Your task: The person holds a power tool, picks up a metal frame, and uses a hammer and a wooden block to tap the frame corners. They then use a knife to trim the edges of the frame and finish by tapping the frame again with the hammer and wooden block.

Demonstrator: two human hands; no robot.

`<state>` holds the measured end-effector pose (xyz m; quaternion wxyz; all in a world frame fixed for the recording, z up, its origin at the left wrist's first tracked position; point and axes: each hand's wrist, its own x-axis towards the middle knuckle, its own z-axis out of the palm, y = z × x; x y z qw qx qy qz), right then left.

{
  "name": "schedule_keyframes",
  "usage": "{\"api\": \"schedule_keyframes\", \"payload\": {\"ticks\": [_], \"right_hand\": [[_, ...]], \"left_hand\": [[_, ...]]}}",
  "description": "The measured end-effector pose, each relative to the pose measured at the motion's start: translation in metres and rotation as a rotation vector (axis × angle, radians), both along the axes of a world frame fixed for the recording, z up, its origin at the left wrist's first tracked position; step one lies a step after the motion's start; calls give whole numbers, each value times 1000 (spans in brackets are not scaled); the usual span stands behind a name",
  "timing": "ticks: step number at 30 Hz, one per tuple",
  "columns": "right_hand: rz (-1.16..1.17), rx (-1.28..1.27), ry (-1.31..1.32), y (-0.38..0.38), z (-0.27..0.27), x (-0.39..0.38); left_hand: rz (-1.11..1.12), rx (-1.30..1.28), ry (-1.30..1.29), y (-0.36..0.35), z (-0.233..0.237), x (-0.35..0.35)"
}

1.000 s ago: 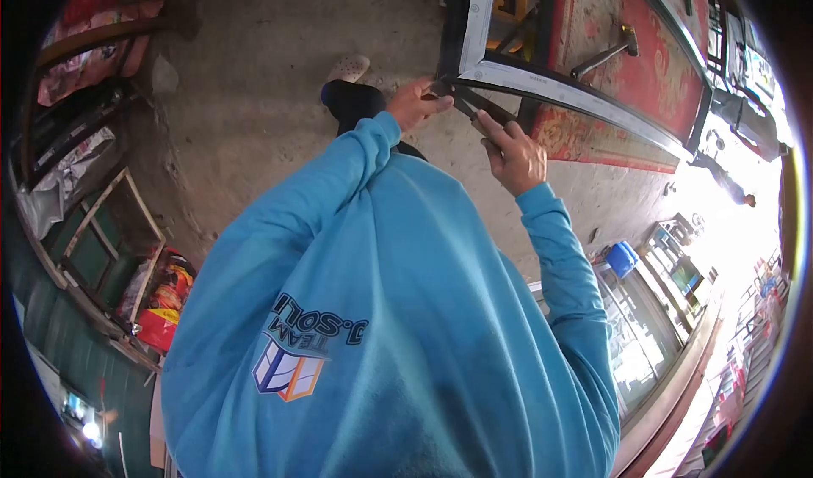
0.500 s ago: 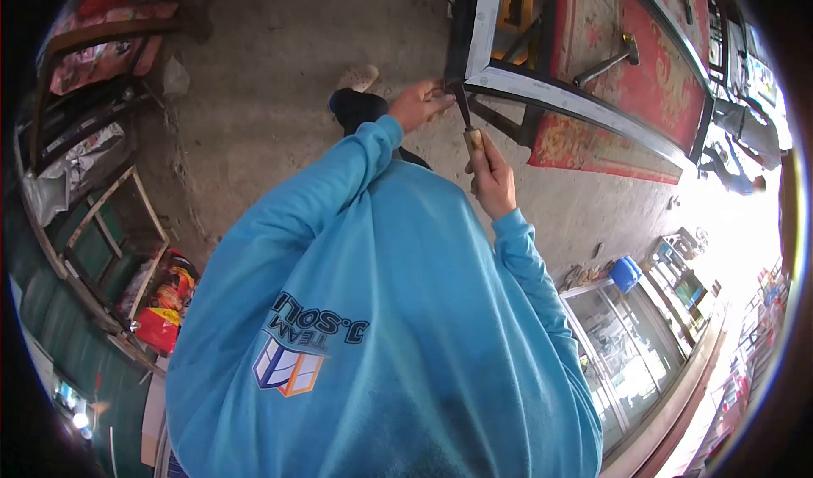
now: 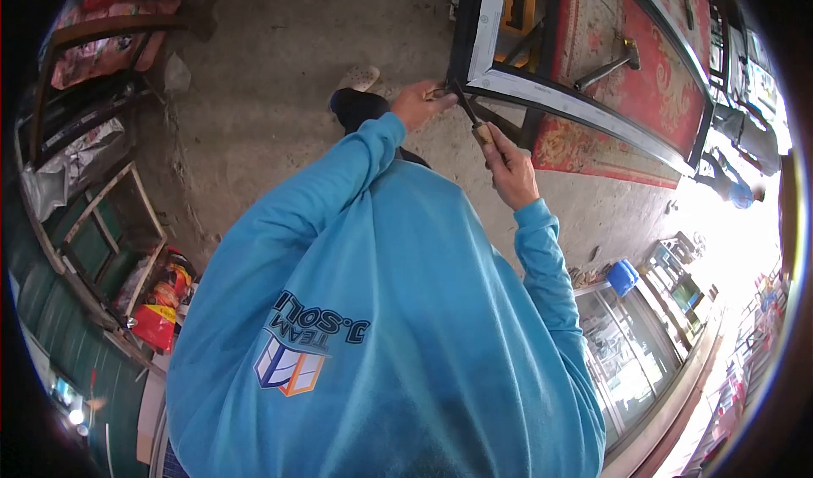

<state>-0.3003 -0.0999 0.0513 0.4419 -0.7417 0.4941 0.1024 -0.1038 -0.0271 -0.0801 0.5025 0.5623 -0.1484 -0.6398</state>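
My right hand [image 3: 513, 173] is wrapped round the wooden handle of a hand tool with a narrow dark blade [image 3: 467, 105], perhaps a knife or chisel. The blade points up and left to the corner of a dark frame [image 3: 576, 101], whose upper face carries white printed film. My left hand [image 3: 420, 106] is at that corner, beside the blade's tip, with its fingers bent together. Whatever the left fingertips pinch is too small to make out. The frame lies raised on a support covered with red patterned cloth [image 3: 584, 149].
A hammer [image 3: 610, 65] lies on the cloth inside the frame. A yellow item [image 3: 518, 12] shows behind the frame's near side. Glazed panels [image 3: 631, 351] lean at lower right, with a blue container [image 3: 623, 276] above. Wooden frames [image 3: 127, 241] stand left. Another person [image 3: 745, 139] is far right.
My right hand has moved slightly right and down, and the tool now slants more, its blade turned more edge-on. My left hand has stayed at the frame's corner.
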Motion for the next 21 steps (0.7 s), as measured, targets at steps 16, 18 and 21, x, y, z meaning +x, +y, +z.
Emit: {"api": "schedule_keyframes", "payload": {"ticks": [16, 18, 21], "right_hand": [[144, 11, 147, -35, 16, 29], [251, -48, 114, -50, 27, 41], [73, 331, 202, -63, 38, 48]], "left_hand": [[8, 4, 48, -6, 7, 1], [-25, 46, 103, -7, 6, 2], [31, -32, 181, -8, -1, 0]]}}
